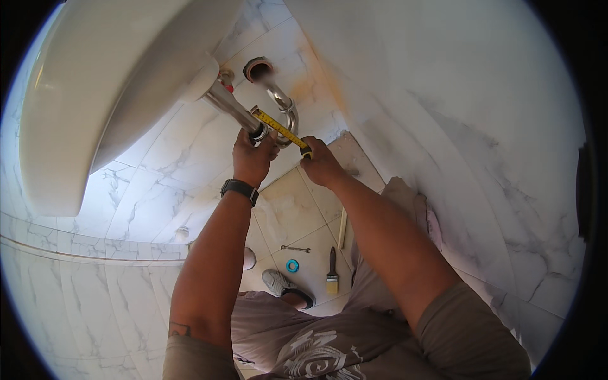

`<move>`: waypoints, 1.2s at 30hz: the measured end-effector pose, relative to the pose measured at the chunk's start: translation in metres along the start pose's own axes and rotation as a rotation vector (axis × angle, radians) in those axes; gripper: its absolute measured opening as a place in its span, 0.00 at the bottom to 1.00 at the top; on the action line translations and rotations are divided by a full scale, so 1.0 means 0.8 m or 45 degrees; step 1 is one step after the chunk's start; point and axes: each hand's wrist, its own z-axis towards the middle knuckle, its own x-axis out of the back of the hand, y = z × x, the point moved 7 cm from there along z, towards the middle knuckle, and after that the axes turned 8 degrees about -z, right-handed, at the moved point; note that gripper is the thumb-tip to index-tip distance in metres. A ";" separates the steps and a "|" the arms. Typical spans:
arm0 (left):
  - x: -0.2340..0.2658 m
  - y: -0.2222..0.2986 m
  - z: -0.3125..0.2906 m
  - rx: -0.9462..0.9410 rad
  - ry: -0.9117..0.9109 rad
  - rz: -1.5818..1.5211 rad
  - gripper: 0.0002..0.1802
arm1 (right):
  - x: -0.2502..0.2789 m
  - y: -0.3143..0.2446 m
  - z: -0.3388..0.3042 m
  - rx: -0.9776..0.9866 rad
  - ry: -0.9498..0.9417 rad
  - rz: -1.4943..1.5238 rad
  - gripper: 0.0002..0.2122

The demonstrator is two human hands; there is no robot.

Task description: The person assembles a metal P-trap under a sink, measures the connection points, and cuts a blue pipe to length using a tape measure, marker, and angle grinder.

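Observation:
Under a white washbasin (69, 107), my left hand (252, 158) closes its fingers round the lower end of a chrome drain pipe (231, 107), near its dark collar. A curved chrome trap pipe (291, 117) runs beside it to a round hole (258, 69) in the tiled wall. My right hand (322, 166) grips a small tape measure (306, 152), most of its case hidden by the fingers. Its yellow blade (278, 126) is drawn out slantwise past the trap, with the hooked tip close to the drain pipe.
On the floor tiles below lie an open-ended spanner (296, 249), a blue tape roll (292, 265) and a paintbrush (332, 272). A thin pale strip (342, 229) lies near my leg. My shoe (277, 282) rests beside the tools. A marble-patterned wall (468, 158) rises at the right.

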 end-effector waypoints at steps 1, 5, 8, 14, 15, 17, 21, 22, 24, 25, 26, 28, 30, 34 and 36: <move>0.000 0.000 0.000 -0.002 -0.002 0.002 0.23 | -0.002 -0.002 -0.001 0.030 -0.018 -0.030 0.30; -0.001 0.000 0.000 -0.018 -0.004 -0.027 0.22 | -0.008 -0.008 -0.004 0.085 -0.095 -0.115 0.29; -0.001 0.000 0.000 -0.018 -0.022 -0.023 0.21 | -0.012 -0.011 -0.006 0.110 -0.131 -0.128 0.29; 0.002 0.000 0.004 0.021 -0.101 0.005 0.25 | 0.000 -0.013 -0.002 0.171 0.052 -0.213 0.20; 0.002 0.001 0.004 0.022 -0.106 0.008 0.25 | 0.003 -0.013 -0.001 0.140 0.086 -0.216 0.19; 0.000 0.002 0.004 0.004 -0.089 0.002 0.24 | 0.005 -0.033 -0.003 0.292 0.113 -0.164 0.14; -0.003 0.003 0.005 -0.027 -0.031 0.016 0.21 | 0.001 -0.062 -0.006 0.409 -0.057 -0.079 0.12; -0.002 0.002 0.006 -0.015 -0.021 0.031 0.21 | 0.014 -0.057 -0.004 0.316 0.058 -0.072 0.12; 0.002 0.001 0.007 0.004 -0.038 0.030 0.20 | 0.044 -0.043 0.005 0.197 0.271 -0.051 0.12; 0.004 0.000 0.009 0.007 -0.045 0.034 0.20 | 0.050 -0.029 0.011 0.061 0.280 -0.140 0.12; 0.005 -0.002 0.010 -0.001 -0.053 -0.004 0.20 | 0.043 -0.015 0.012 -0.057 0.170 -0.259 0.13; 0.008 -0.009 0.010 -0.036 -0.042 -0.084 0.20 | 0.026 0.011 0.006 -0.266 0.039 -0.481 0.15; 0.011 -0.016 0.012 -0.092 0.005 0.190 0.19 | 0.003 0.013 -0.002 -0.257 -0.001 -0.485 0.23; 0.005 -0.044 0.018 -0.025 0.109 0.274 0.24 | -0.021 0.005 -0.012 -0.183 -0.180 -0.388 0.31; -0.001 -0.062 0.024 0.079 0.129 0.167 0.29 | -0.020 0.002 -0.013 -0.174 -0.223 -0.366 0.34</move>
